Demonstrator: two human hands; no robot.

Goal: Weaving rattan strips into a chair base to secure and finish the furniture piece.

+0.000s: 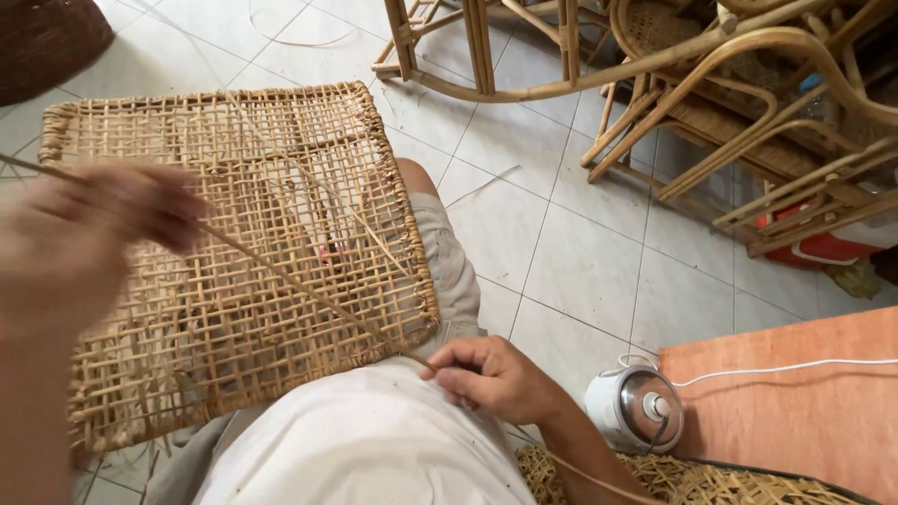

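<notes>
A square woven cane panel (pixel 234 262) with an open lattice rests on my lap. A long thin cane strand (pixel 281 273) runs diagonally across it from the upper left down to the lower right. My left hand (pixel 84 234), blurred and close to the camera, pinches the strand above the panel's left side. My right hand (pixel 491 379) grips the same strand at the panel's lower right corner, against my white shirt. The strand trails on past my right wrist toward the floor.
Rattan chair frames (pixel 711 84) stand at the back right on the tiled floor. A small white appliance with a glass lid (pixel 636 407) sits beside an orange board (pixel 795 402). Another woven cane piece (pixel 683 482) lies at the bottom right. A dark basket (pixel 42 42) is at top left.
</notes>
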